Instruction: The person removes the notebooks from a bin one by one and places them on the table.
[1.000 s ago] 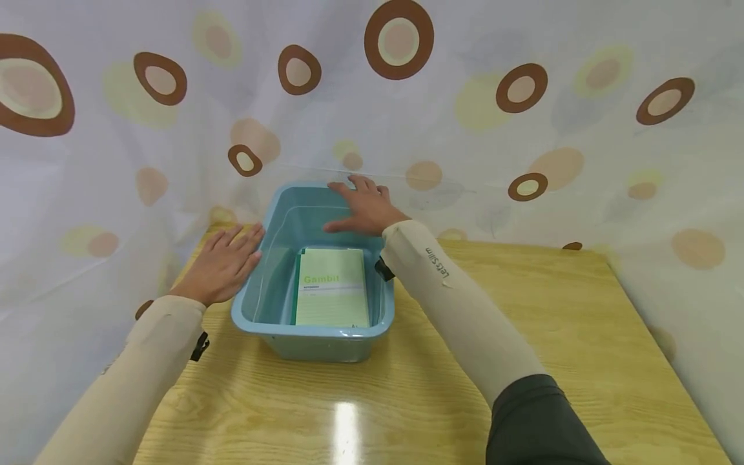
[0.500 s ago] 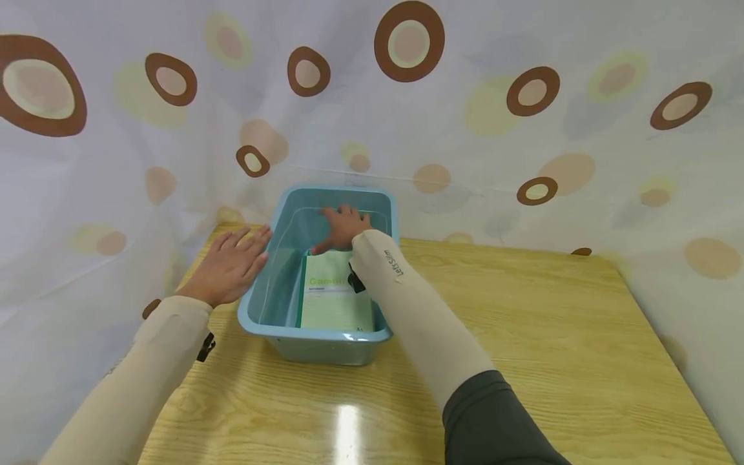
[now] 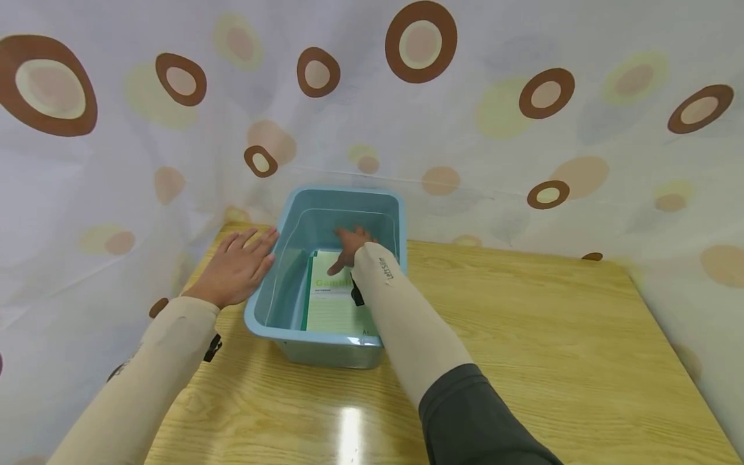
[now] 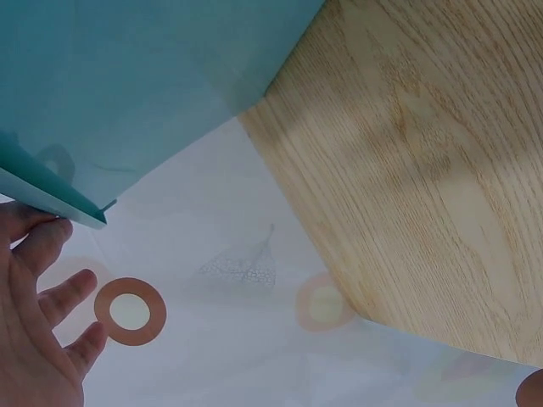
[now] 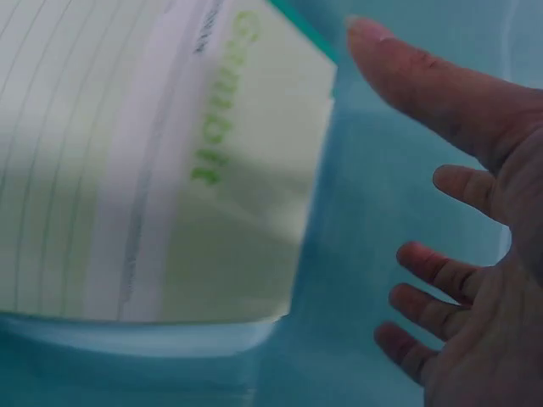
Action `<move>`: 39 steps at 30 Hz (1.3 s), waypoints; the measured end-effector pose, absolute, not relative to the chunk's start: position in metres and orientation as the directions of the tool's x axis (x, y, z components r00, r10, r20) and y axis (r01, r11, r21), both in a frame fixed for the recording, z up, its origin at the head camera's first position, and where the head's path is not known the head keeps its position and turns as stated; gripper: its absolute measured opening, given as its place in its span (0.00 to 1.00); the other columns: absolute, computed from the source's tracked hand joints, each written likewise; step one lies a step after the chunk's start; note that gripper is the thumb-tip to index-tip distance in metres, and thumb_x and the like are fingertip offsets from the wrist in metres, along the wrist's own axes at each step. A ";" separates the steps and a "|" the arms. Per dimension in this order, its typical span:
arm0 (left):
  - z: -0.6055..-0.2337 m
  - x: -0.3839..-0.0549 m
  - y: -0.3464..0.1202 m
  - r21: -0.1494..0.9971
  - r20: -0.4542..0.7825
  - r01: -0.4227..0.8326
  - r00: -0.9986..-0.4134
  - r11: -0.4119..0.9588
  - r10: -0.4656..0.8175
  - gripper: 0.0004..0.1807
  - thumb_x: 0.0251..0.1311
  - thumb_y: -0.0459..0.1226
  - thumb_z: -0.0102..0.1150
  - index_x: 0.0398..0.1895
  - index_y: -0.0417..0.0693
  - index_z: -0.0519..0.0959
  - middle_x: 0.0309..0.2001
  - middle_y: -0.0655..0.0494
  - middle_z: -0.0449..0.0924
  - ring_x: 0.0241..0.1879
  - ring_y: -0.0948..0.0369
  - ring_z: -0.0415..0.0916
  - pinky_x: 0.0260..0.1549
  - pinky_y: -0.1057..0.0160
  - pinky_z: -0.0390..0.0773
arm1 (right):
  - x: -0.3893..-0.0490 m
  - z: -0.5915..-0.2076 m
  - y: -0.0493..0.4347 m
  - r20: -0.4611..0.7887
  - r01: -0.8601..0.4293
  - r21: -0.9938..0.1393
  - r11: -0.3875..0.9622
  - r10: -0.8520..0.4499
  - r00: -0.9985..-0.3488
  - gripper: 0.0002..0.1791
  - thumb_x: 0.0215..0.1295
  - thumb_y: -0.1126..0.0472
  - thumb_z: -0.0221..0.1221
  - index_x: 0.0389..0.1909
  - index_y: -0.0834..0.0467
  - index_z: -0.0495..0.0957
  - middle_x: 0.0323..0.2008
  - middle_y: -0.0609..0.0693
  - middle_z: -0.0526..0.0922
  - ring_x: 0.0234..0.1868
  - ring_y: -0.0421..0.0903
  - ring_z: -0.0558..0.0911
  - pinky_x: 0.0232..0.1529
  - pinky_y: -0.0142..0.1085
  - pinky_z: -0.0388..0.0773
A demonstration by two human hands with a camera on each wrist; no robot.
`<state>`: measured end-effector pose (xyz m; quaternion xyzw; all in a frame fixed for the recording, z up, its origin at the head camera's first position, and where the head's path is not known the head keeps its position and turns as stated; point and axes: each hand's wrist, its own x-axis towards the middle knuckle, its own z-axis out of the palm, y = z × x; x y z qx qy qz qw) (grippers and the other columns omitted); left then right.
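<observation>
A light blue plastic basin (image 3: 314, 336) stands on the table. Flat on its bottom lies a pale green notebook (image 3: 337, 313) marked "Gambit", with a dark green edge along its left side. My left hand (image 3: 235, 271) lies at the basin's left rim, fingers extended; in the left wrist view its fingertips are right at the rim's edge. Inside the basin, over the notebook's far end, is my right hand (image 3: 351, 244). The right wrist view shows its thumb (image 5: 424, 80) and fingers spread apart beside the notebook's far edge, holding nothing. My right forearm hides part of the notebook.
The wood-grain table (image 3: 523, 336) extends to the right and in front of the basin. A white curtain (image 3: 476, 161) with brown and pastel circles hangs close behind and along both sides.
My right hand has left the basin's far rim and moved down and towards me, into the basin above the notebook. My left hand stays at the left rim.
</observation>
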<state>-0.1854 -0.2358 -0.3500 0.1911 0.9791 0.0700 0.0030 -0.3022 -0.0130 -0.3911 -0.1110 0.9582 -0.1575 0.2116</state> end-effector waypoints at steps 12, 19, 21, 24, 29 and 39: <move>-0.351 -0.187 -0.235 0.147 0.029 0.373 -0.927 0.916 0.373 0.30 0.76 0.44 0.32 0.75 0.39 0.51 0.75 0.44 0.51 0.72 0.40 0.45 0.69 0.41 0.40 | -0.317 -0.434 -0.023 -0.430 -0.130 -0.278 0.952 -0.245 -0.869 0.49 0.44 0.49 0.76 0.69 0.49 0.65 0.66 0.54 0.65 0.65 0.53 0.66 0.62 0.47 0.68; -0.353 -0.187 -0.235 0.149 0.039 0.373 -0.928 0.916 0.371 0.30 0.76 0.44 0.32 0.75 0.39 0.52 0.74 0.45 0.52 0.72 0.41 0.46 0.69 0.41 0.41 | -0.324 -0.445 -0.024 -0.484 -0.144 -0.268 0.953 -0.262 -0.835 0.47 0.45 0.48 0.76 0.68 0.51 0.67 0.59 0.51 0.73 0.56 0.48 0.73 0.57 0.43 0.73; -0.352 -0.187 -0.235 0.153 0.038 0.373 -0.928 0.915 0.371 0.30 0.76 0.44 0.32 0.75 0.39 0.52 0.74 0.45 0.52 0.72 0.41 0.46 0.69 0.41 0.42 | -0.324 -0.446 -0.025 -0.484 -0.151 -0.250 0.956 -0.258 -0.836 0.45 0.46 0.47 0.75 0.67 0.51 0.68 0.58 0.51 0.74 0.56 0.49 0.73 0.57 0.45 0.72; -0.351 -0.187 -0.236 0.156 0.039 0.370 -0.929 0.916 0.369 0.29 0.76 0.44 0.32 0.75 0.39 0.53 0.74 0.45 0.52 0.72 0.41 0.46 0.68 0.41 0.42 | -0.324 -0.444 -0.028 -0.480 -0.154 -0.209 0.966 -0.239 -0.844 0.42 0.47 0.46 0.74 0.65 0.52 0.71 0.62 0.55 0.71 0.63 0.54 0.69 0.63 0.51 0.65; -0.351 -0.187 -0.236 0.155 0.041 0.368 -0.930 0.917 0.366 0.29 0.77 0.44 0.31 0.75 0.40 0.52 0.74 0.45 0.52 0.72 0.41 0.46 0.68 0.40 0.43 | -0.324 -0.439 -0.031 -0.486 -0.104 -0.172 0.980 -0.177 -0.856 0.39 0.43 0.47 0.76 0.59 0.53 0.76 0.66 0.61 0.63 0.68 0.60 0.59 0.68 0.57 0.53; -0.354 -0.189 -0.237 0.155 0.021 0.352 -0.935 0.923 0.353 0.30 0.76 0.44 0.32 0.75 0.40 0.50 0.75 0.45 0.51 0.73 0.41 0.44 0.69 0.41 0.41 | -0.323 -0.452 -0.033 -0.455 -0.138 -0.113 0.984 -0.175 -0.873 0.49 0.34 0.44 0.79 0.61 0.50 0.69 0.63 0.62 0.64 0.61 0.58 0.61 0.66 0.56 0.55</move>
